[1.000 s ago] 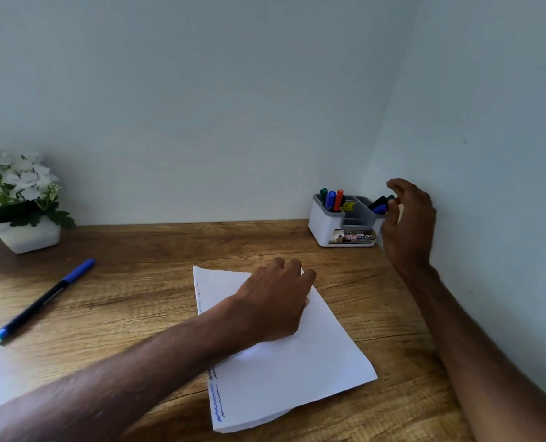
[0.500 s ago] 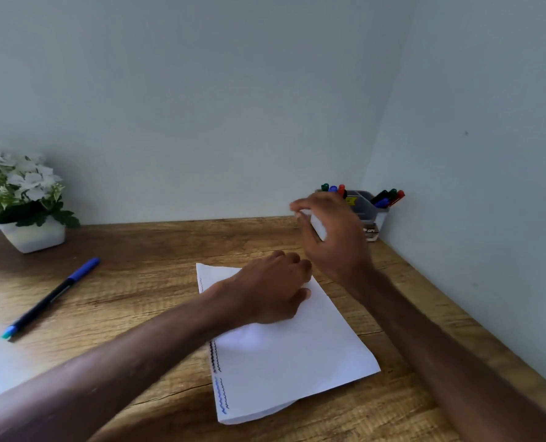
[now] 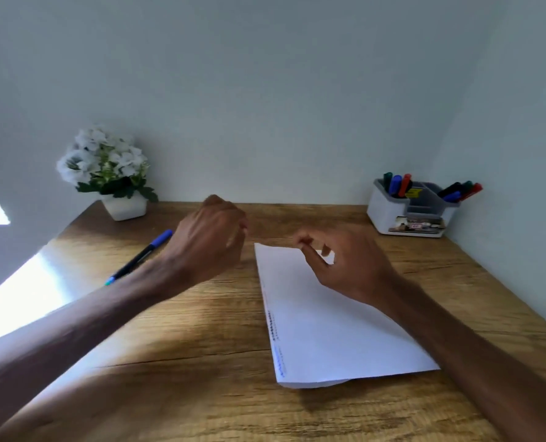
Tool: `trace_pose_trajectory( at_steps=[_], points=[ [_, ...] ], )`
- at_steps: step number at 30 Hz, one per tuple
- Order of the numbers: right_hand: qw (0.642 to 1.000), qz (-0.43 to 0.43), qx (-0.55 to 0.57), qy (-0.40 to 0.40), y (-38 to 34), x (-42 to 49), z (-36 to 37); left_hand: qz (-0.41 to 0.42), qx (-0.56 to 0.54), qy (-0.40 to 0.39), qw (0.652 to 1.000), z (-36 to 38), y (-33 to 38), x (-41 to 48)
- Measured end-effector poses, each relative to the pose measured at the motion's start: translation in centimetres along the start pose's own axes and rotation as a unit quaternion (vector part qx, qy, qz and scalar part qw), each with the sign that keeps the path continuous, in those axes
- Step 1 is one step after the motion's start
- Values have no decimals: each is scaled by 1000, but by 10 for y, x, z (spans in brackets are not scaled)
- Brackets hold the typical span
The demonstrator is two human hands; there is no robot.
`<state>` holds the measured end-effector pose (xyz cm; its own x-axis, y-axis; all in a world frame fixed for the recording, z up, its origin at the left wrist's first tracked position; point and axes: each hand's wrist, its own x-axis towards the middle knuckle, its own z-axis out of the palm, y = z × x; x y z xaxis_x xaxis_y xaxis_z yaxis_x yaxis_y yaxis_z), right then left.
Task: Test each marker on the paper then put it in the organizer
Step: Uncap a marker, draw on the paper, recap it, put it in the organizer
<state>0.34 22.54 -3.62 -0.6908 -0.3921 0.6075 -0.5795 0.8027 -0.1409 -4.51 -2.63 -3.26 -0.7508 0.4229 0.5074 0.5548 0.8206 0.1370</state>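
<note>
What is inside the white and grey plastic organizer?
Left compartment: green, blue, red markers. Right: black, blue, green, red markers, leaning. The organizer walls hide their lower ends.

no word, brand or number can be read anywhere. the white plastic desk organizer with grey compartments, at the right of the frame, bears a printed strip label along its lower front: a small picture and dark and red patches, the lettering too blurred to make out. a yellow tag in its middle carries dark marks, also unreadable. the white sheet of paper at centre shows only wavy orange, black and blue scribbles down its left edge, no letters.
</note>
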Motion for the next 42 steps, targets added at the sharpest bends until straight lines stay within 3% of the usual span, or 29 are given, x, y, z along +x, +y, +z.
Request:
trace_pose_trajectory(
  at_steps=[4,11,15,20,22,25,29,31,36,42],
  points=[
    [995,-30,64,-74,-17,0,5,-98,46,21,994,-6,-35,-20],
    [985,-23,74,-156,-26,-3,19,-235,96,-64,965,-6,-59,-37],
    [985,-14,68,-158,-26,-3,18,-204,40,-38,977,-10,-57,-41],
    [986,-5,67,-154,-22,-4,17,-200,-150,-96,963,-18,-25,-40],
    [986,1,74,-147,-20,-3,16,-210,-273,-138,929,-21,-12,-39],
    [986,4,91,-138,-17,-3,15,-248,-515,-192,798,-32,1,-41],
    [991,-4,106,-76,-17,-3,12,-230,-645,-205,699,-40,10,-44],
    [991,-4,127,-34,-20,-2,8,-230,-684,-186,667,-40,15,-46],
    [974,13,225,-7,-31,-2,-1,-220,-722,-133,643,-35,26,-52],
    [912,87,396,-70,-36,-3,-13,-207,-705,-90,672,-32,37,-58]
  ],
)
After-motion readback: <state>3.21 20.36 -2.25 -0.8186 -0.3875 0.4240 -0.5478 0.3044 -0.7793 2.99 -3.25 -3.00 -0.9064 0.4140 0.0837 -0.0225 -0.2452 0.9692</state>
